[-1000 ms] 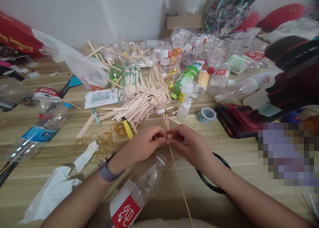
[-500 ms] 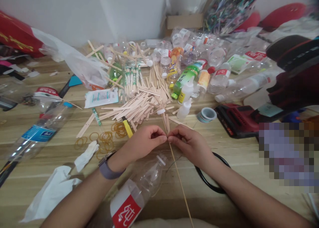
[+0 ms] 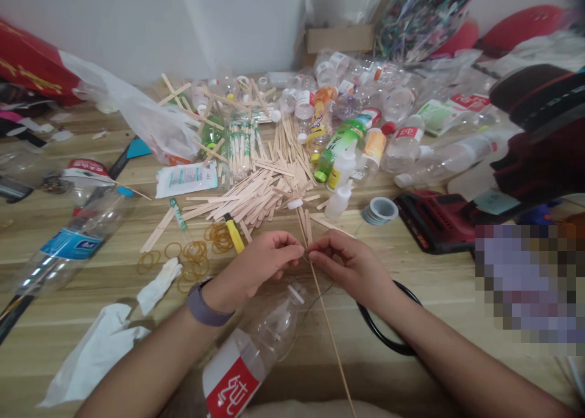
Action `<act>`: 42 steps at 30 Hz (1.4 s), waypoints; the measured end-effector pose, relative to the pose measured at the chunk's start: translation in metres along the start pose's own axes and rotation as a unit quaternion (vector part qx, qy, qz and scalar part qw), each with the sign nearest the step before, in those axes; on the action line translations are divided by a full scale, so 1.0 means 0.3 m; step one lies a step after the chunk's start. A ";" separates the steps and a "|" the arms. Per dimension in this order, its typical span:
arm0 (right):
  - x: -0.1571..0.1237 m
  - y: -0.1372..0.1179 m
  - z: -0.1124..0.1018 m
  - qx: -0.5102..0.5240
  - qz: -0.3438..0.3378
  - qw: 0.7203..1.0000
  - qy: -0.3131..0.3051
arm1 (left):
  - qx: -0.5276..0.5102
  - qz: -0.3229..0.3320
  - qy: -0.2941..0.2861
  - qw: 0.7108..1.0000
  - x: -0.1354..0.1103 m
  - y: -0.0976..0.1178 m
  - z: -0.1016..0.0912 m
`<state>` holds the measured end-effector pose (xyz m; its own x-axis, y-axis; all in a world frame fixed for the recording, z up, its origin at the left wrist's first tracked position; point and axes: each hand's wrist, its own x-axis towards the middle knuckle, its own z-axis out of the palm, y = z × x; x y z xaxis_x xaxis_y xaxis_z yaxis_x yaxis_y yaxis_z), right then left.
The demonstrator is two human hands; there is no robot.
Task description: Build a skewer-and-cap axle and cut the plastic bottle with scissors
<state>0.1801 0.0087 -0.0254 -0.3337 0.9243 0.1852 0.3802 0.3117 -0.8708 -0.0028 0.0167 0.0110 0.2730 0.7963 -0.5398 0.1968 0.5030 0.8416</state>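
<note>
A long thin wooden stick (image 3: 329,326) slants from the pile of flat sticks down past the table's near edge. My left hand (image 3: 274,256) is closed in a pinch at the stick's left side; what lies between its fingertips is too small to make out. On the other side, my right hand (image 3: 345,259) pinches the stick, thumb and forefinger together. A fine dark thread (image 3: 319,299) curves below the fingers; its ends are hidden. Under my left wrist lies a clear plastic bottle (image 3: 274,332) with a red and white label.
Flat wooden sticks (image 3: 256,195) are heaped ahead, with a yellow cutter (image 3: 234,234) and rubber bands (image 3: 194,256) to the left. Small glue bottles (image 3: 338,201), a tape roll (image 3: 380,211), a black ring (image 3: 379,329) and a red-black power tool (image 3: 439,220) sit rightward. Several plastic bottles lie behind.
My left hand has turned a little and drawn slightly left, opening a small gap between the fingertips of both hands. The stick and my right hand have hardly moved.
</note>
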 end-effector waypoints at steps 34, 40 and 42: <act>-0.025 -0.037 0.020 -0.164 -0.113 0.979 0.036 | -0.096 0.013 -0.003 0.995 0.008 -0.033 0.024; -0.021 -0.046 0.025 -0.151 -0.099 0.983 0.043 | -0.135 -0.005 0.003 0.991 0.007 -0.044 0.028; -0.022 -0.046 0.027 -0.152 -0.089 0.983 0.043 | -0.142 -0.009 -0.001 0.990 0.007 -0.046 0.030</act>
<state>0.1701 -0.0034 -0.0183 -0.3493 0.8602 0.3715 0.5672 0.5097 -0.6469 0.0034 0.0082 -0.0019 0.2731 0.7861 -0.5545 -0.0718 0.5915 0.8031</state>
